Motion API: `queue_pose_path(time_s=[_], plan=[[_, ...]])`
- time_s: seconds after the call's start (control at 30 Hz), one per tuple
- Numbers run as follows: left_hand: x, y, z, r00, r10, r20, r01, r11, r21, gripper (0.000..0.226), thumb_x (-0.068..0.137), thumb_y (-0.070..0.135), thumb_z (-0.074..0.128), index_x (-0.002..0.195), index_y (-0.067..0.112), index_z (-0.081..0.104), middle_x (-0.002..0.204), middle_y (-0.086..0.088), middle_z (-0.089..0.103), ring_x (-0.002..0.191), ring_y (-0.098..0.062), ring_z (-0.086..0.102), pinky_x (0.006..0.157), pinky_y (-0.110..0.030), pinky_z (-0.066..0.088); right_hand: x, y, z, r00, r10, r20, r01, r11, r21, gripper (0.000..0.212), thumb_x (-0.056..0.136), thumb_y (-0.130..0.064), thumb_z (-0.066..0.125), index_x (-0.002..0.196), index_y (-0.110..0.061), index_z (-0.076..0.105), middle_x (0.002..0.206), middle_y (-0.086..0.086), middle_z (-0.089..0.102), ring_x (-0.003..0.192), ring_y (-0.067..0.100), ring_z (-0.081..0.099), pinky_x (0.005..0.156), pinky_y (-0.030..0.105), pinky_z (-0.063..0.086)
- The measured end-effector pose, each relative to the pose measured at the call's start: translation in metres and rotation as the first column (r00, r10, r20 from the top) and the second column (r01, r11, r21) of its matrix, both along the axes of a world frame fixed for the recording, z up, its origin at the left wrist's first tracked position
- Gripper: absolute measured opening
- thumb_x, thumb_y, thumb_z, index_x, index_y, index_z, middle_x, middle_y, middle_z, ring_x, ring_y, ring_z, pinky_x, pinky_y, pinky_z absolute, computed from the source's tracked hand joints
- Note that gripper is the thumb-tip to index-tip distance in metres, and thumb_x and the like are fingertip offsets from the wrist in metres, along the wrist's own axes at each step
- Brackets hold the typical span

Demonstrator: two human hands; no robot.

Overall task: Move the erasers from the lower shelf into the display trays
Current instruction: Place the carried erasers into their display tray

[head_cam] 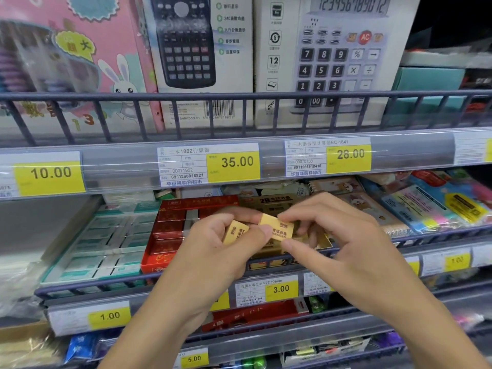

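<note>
Both hands hover over the gold display tray [323,242] on the middle shelf, the left hand [213,251] gripping one gold eraser [235,232] and pinching a second gold eraser [278,229] jointly with the right hand [340,241], so neither is placed yet. The red tray [170,235] beside it looks stocked (only a judgement). The hands hide the gold tray's fill, and the lower shelf's stock is too blurred to count.
</note>
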State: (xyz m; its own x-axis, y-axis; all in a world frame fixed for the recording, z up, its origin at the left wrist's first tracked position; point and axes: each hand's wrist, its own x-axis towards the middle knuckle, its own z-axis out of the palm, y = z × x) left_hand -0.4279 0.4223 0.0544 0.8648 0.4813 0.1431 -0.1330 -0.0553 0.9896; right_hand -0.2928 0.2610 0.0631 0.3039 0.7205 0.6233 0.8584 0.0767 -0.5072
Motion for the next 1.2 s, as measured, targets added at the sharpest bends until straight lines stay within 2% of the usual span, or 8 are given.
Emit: queue_pose_path(time_s=[0.13,0.27,0.57,0.7,0.83,0.93,1.07,1.2], plan=[[0.003,0.002,0.0,0.999,-0.013,-0.045,0.013,1.0,-0.015,0.023,0.087,0.035,0.076,0.099,0.016,0.072,0.059,0.005,0.047,0.051,-0.009,0.036,0.048,-0.023,0.036,0.011,-0.004,0.006,0.993,-0.112,0.046,0.114,0.993,-0.031,0.025,0.086,-0.033,0.07,0.111,-0.033,0.073,0.092,-0.017,0.065,0.087,0.01,0.063,0.073,0.019,0.05],[0.004,0.008,0.0,0.997,0.022,-0.067,-0.024,0.999,-0.026,0.012,0.103,0.014,0.05,0.096,0.005,0.052,0.074,-0.004,0.064,0.05,-0.007,0.044,0.051,-0.02,0.041,0.039,-0.013,0.014,0.96,-0.28,0.027,0.276,0.92,-0.279,0.007,0.086,-0.041,0.067,0.084,-0.036,0.071,0.078,-0.022,0.067,0.075,0.002,0.062,0.065,0.017,0.049],[-0.001,0.012,-0.002,0.999,0.011,-0.049,-0.009,0.999,0.039,0.016,0.106,0.015,0.051,0.116,0.022,0.062,0.076,-0.002,0.072,0.061,-0.016,0.062,0.077,-0.029,0.049,0.05,-0.005,0.013,0.985,-0.171,0.001,0.147,0.843,-0.517,0.014,0.086,-0.045,0.07,0.099,-0.049,0.074,0.087,-0.038,0.066,0.079,-0.011,0.062,0.066,0.006,0.045],[-0.001,0.011,0.001,0.999,0.035,-0.029,-0.033,0.999,0.042,0.021,0.104,0.012,0.057,0.123,0.019,0.059,0.091,-0.004,0.078,0.068,-0.013,0.069,0.074,-0.025,0.054,0.054,-0.001,0.016,0.988,-0.153,-0.018,0.117,0.823,-0.556,0.011,0.085,-0.046,0.072,0.094,-0.051,0.075,0.086,-0.046,0.062,0.08,-0.02,0.059,0.063,0.001,0.04],[-0.002,0.01,0.002,0.999,0.049,-0.021,-0.048,0.997,0.061,0.02,0.1,0.01,0.062,0.119,0.015,0.059,0.099,-0.001,0.08,0.069,-0.009,0.068,0.072,-0.019,0.056,0.055,0.004,0.016,0.985,-0.162,-0.052,0.099,0.795,-0.599,0.007,0.088,-0.045,0.07,0.09,-0.049,0.076,0.055,-0.037,0.058,0.039,0.003,0.042,0.04,0.01,0.031],[-0.002,0.01,0.002,0.999,0.047,-0.028,-0.044,0.995,0.086,0.02,0.098,0.013,0.065,0.117,0.017,0.061,0.102,0.007,0.081,0.07,-0.004,0.065,0.073,-0.017,0.056,0.054,0.007,0.017,0.98,-0.187,-0.066,0.106,0.773,-0.626,0.007,0.089,-0.044,0.069,0.09,-0.047,0.075,0.043,-0.028,0.053,0.033,0.007,0.035,0.036,0.011,0.026],[-0.001,0.008,0.001,0.999,0.046,0.002,-0.046,0.997,0.066,0.019,0.092,0.018,0.071,0.111,0.022,0.071,0.101,0.005,0.081,0.076,-0.006,0.069,0.073,-0.016,0.055,0.052,0.005,0.018,0.99,-0.14,-0.001,0.105,0.745,-0.658,0.018,0.095,-0.04,0.061,0.102,-0.052,0.073,0.067,-0.051,0.054,0.049,-0.008,0.056,0.052,0.004,0.04],[-0.002,0.007,0.002,0.999,0.036,0.009,-0.036,0.997,0.061,0.029,0.074,0.042,0.073,0.103,0.043,0.078,0.093,0.0,0.08,0.077,-0.007,0.071,0.076,-0.016,0.055,0.047,0.0,0.019,0.995,-0.095,0.023,0.086,0.735,-0.672,0.024,0.098,-0.039,0.053,0.109,-0.055,0.067,0.087,-0.042,0.064,0.058,0.0,0.062,0.058,0.012,0.048]])
